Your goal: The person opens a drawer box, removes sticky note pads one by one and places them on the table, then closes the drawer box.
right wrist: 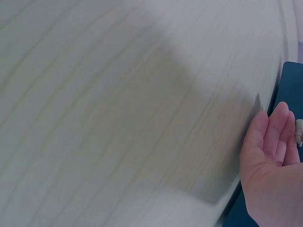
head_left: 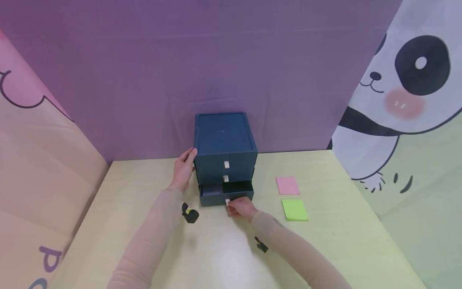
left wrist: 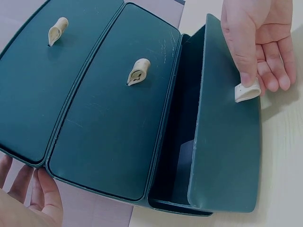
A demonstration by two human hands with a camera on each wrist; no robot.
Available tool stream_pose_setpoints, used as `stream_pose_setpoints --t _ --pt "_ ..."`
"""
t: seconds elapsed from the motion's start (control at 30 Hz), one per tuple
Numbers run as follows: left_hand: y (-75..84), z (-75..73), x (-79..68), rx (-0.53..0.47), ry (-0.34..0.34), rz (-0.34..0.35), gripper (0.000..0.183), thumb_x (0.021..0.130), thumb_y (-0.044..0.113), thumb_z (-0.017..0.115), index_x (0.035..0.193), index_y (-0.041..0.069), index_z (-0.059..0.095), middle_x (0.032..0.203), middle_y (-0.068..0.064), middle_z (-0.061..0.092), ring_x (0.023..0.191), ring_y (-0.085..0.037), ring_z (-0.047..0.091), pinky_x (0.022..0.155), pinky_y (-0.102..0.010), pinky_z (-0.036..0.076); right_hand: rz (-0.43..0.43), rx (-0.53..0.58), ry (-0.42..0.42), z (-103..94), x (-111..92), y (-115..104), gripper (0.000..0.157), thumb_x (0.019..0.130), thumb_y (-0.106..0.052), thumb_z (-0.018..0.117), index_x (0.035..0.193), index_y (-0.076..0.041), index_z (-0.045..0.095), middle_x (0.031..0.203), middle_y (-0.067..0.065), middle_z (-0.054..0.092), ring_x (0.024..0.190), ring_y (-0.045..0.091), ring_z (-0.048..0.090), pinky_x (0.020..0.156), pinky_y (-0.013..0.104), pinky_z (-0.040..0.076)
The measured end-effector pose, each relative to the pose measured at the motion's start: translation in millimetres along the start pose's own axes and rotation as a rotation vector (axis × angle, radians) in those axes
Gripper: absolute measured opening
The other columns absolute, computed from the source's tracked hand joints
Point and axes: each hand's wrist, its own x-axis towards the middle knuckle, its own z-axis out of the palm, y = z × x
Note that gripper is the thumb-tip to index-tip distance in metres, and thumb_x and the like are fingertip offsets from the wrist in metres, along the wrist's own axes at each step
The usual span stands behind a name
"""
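A dark blue-green desktop drawer cabinet stands at the back of the table, with its bottom drawer pulled partly out. My right hand pinches the cream pull tab on that drawer, thumb on top. In the right wrist view, the same hand shows palm up beside the drawer front. My left hand rests against the cabinet's left side, its fingertips touching near the upper drawers. The middle drawer looks closed. Inside the bottom drawer a paler patch shows at the left; I cannot tell what it is.
To the cabinet's right lie a pink sticky-note pad and a green sticky-note pad on the pale wooden table. A purple cloth hangs behind the cabinet. Printed panels flank both sides.
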Motion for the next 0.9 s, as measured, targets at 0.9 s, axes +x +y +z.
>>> stream_pose_setpoints --t 0.9 --pt "-1.2 -1.6 1.7 0.010 -0.010 -0.012 0.054 0.097 0.037 0.051 0.144 0.011 0.041 0.150 -0.006 0.038 0.138 -0.020 0.033 0.107 -0.045 0.038 -0.025 -0.110 -0.012 0.1 -9.7 0.4 0.022 0.093 -0.007 0.056 0.101 0.011 0.065 0.081 0.013 0.070 0.067 0.014 0.064 0.075 0.036 0.058"
